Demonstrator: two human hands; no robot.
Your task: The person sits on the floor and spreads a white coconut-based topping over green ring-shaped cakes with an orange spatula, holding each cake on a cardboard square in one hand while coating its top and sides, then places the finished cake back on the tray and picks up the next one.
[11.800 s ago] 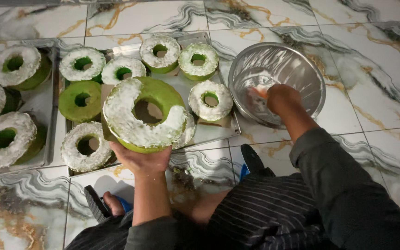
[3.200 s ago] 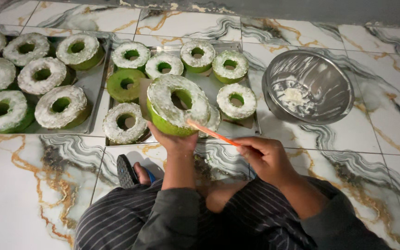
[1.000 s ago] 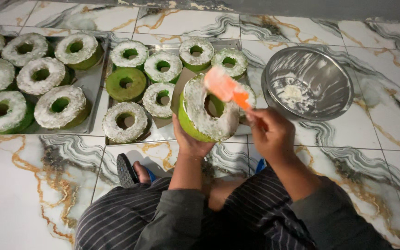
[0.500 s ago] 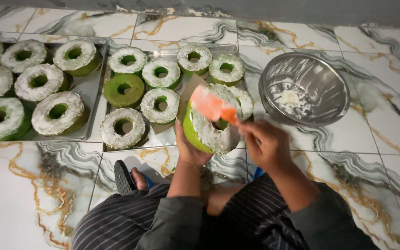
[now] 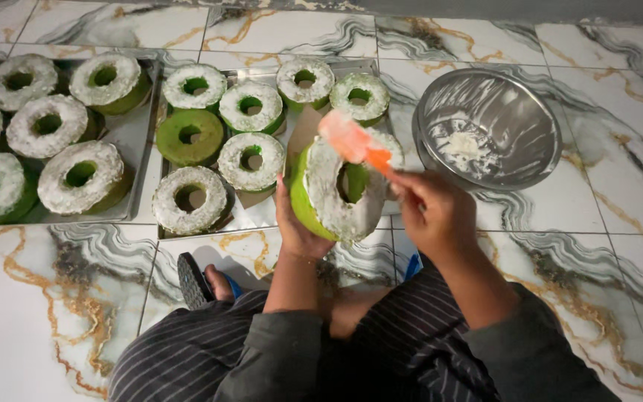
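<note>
While tilted nearly on edge above the near rim of the middle tray [image 5: 187, 232], green ring cake [image 5: 334, 192]: cupped from beneath in the left hand [image 5: 297, 223], fingers closed around the lower green flank, white cream-and-flake coating facing the right. Judged soft and spongy, light for its bulk, easily dented; coating judged tacky and prone to smearing, so best taken hold of by the bare green side or from underneath, never by the frosted face or the thin wall of the centre hole. Orange spatula [image 5: 353, 141]: flexible blade smeared white, laid against the cake's upper rim, handle pinched in the closed fingers of the right hand [image 5: 433, 212]. Steel mixing bowl [image 5: 487, 128]: round, shiny, streaked with leftover white cream, on the floor to the right, just beside the tray. Further ring cakes on two metal trays: most coated white and crumbly, one plain green cake [image 5: 189, 136] still bare and smooth. Floor [image 5: 61, 298]: glossy marble-patterned tile, white with grey and gold veining. Clothing: dark pinstriped fabric over the knees, grey sleeves. Dark sandal [image 5: 192, 280] on a foot at lower left.
</note>
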